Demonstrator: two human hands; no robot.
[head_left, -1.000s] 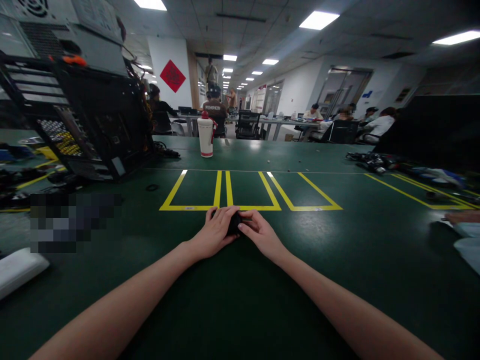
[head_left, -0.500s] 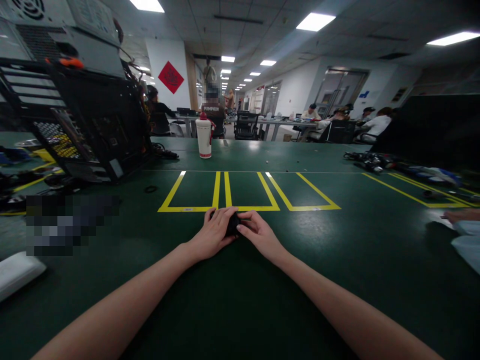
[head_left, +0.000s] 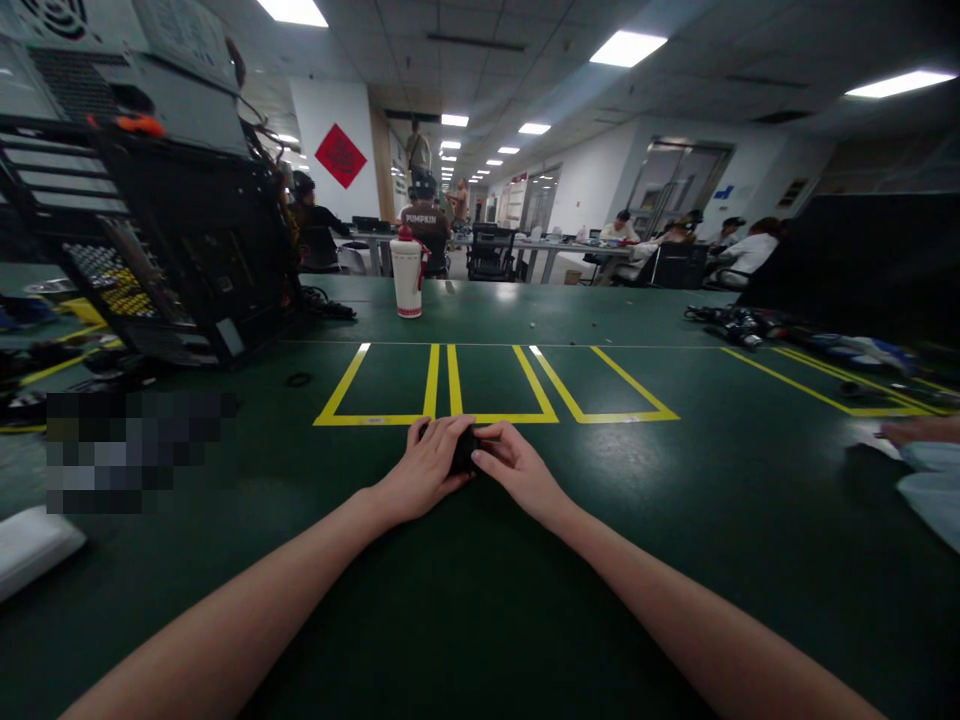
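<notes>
Both of my hands rest on the green table (head_left: 480,600), meeting just below the yellow taped boxes (head_left: 480,385). My left hand (head_left: 425,470) curls over a small black object (head_left: 465,452), fingers closed on its top. My right hand (head_left: 517,470) grips the same black object from the right side with thumb and fingers pressed to it. Most of the object is hidden between the hands, so I cannot make out what it is.
An open black computer case (head_left: 172,250) stands at the back left. A white bottle with a red cap (head_left: 409,275) stands beyond the yellow boxes. Cables and parts (head_left: 739,322) lie at the right. Another person's sleeve (head_left: 926,480) shows at the right edge. People sit at far tables.
The hands stay clasped on the black object; only the view has shifted slightly.
</notes>
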